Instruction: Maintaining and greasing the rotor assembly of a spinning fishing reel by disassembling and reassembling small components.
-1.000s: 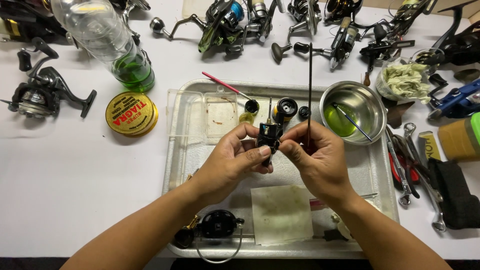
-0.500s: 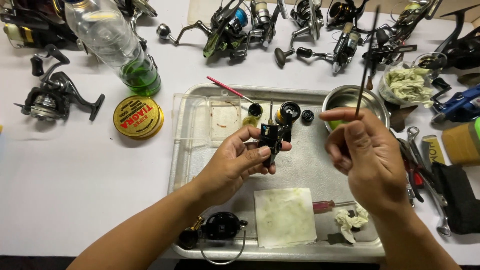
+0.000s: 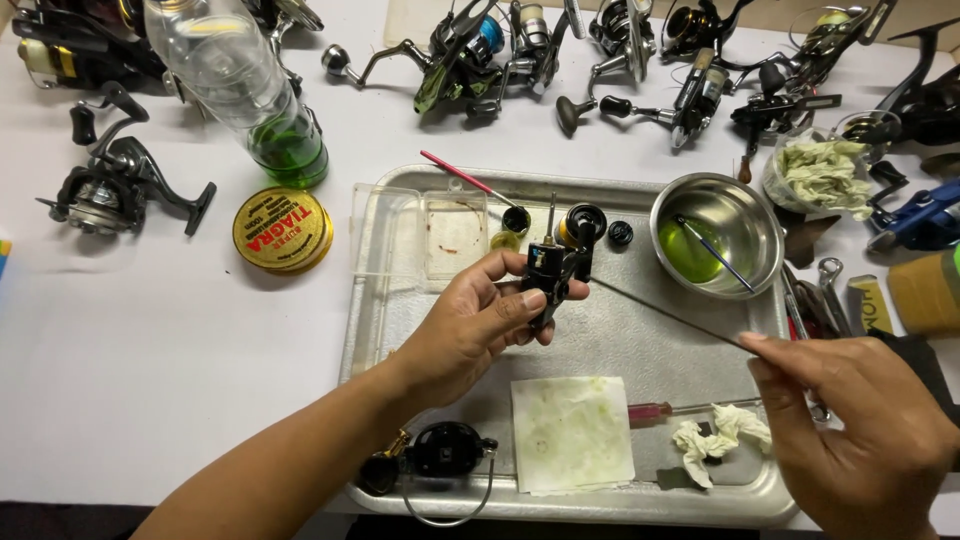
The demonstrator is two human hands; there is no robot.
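Observation:
My left hand (image 3: 470, 330) grips a small black reel body (image 3: 553, 272) with a shaft sticking up, held above the metal tray (image 3: 420, 180). My right hand (image 3: 860, 430), at the lower right, pinches a long thin dark rod (image 3: 665, 314) that slants up-left, its tip touching the reel body. A steel bowl (image 3: 760, 215) of green liquid with a small brush in it stands at the tray's far right corner.
On the tray lie a stained paper square (image 3: 570, 432), a red-handled screwdriver (image 3: 655, 410), a crumpled wipe (image 3: 718, 435), a black reel part (image 3: 440, 452) and a clear plastic box (image 3: 440, 235). Spinning reels (image 3: 120, 185) line the table's back. A bottle (image 3: 255, 90), gold tin (image 3: 283, 228) and wrenches (image 3: 825, 290) surround.
My right hand dropped from in front of the bowl to the lower right, swinging the rod from upright to a low slant with its tip at the reel body. The left hand stayed.

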